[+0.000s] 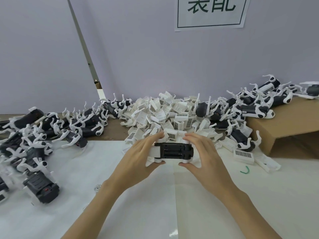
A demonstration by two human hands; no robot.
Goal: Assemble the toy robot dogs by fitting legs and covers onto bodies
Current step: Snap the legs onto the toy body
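Head view: both hands on one dog body, piles all round.

From the head view I judge the job well under way. Heaps of dogs with legs fitted [34,135] lie at nine o'clock and more dogs [255,104] at two o'clock, beside a cardboard box [284,121]. A big pile of white covers [165,111] at twelve o'clock is not yet fitted, so plenty is left. At centre, over the white sheet [120,195], my left hand [138,157] and right hand [203,157] hold the black body [174,150] between them, battery bay facing up. Each hand's fingers curl over the far edge and each thumb pinches the near edge, so the body sits crosswise between both grips. Whether its cover is on the underside, I cannot tell.
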